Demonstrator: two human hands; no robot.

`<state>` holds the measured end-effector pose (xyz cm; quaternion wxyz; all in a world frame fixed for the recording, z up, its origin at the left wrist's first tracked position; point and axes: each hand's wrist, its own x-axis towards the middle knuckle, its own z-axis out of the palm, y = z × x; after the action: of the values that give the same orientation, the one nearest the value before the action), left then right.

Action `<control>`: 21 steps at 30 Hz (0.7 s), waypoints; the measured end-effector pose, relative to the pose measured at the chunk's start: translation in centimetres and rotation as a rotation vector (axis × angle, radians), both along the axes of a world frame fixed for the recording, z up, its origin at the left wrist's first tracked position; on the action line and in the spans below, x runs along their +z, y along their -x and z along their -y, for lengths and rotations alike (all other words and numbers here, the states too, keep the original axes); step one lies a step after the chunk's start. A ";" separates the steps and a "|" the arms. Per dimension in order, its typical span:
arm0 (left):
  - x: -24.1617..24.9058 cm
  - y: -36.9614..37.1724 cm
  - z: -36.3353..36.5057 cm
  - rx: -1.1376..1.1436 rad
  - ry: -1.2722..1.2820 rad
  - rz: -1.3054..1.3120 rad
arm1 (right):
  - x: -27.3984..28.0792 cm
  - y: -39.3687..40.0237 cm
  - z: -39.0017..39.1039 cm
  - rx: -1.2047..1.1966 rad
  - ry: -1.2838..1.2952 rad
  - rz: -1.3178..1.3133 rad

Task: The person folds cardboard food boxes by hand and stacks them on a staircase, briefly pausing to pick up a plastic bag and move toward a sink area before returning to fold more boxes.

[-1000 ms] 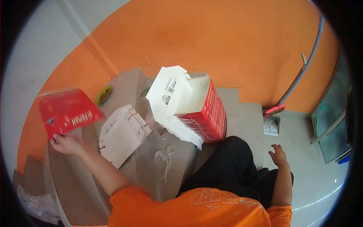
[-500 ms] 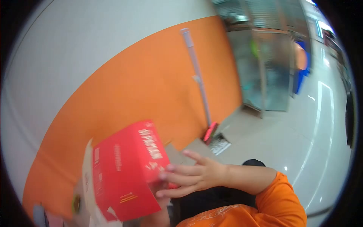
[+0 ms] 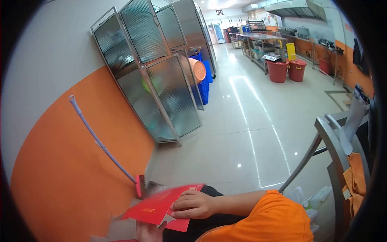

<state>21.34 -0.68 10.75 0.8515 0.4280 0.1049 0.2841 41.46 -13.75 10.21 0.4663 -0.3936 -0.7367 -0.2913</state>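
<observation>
Low in the view, a red card box [image 3: 161, 203] with gold print lies tilted above the person's dark-clad lap. My right hand [image 3: 193, 204] rests on its right part, fingers bent over the red card near a grey-white cut-out. Below the box's lower edge, my left hand [image 3: 149, 232] holds the card from underneath, its fingers partly hidden. Another red piece shows at the bottom edge beside my left hand.
A broom [image 3: 102, 147] leans on the orange wall at left. Behind stands a glass-door cabinet [image 3: 173, 97]. Red bins [image 3: 278, 71] and a steel table [image 3: 264, 37] are farther back. A metal-framed rack [image 3: 328, 133] stands at right.
The view has swung right and up, showing more of the room. The red box is now lower and flatter, and my right hand has come from its edge onto its surface.
</observation>
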 end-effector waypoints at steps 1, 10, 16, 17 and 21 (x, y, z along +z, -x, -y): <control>0.8 -1.0 0.8 0.054 0.073 0.016 | -0.4 -0.1 0.2 0.005 -0.009 -0.016; 2.0 0.1 2.3 0.226 0.023 -0.198 | -0.7 1.2 0.2 0.221 -0.041 -0.132; 1.8 0.1 3.3 0.493 -0.299 0.086 | -0.6 4.6 0.1 0.478 0.128 -0.898; 1.9 0.3 3.5 0.494 -0.298 0.089 | 0.3 3.8 0.0 0.218 0.014 -0.454; -2.6 3.5 1.0 0.413 -0.275 0.190 | 0.6 3.2 -0.6 -0.004 -0.073 -0.034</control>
<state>17.85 -1.65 8.19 0.7154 0.4806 0.0699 0.5023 38.30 -13.11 10.82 0.4922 -0.3825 -0.7169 -0.3123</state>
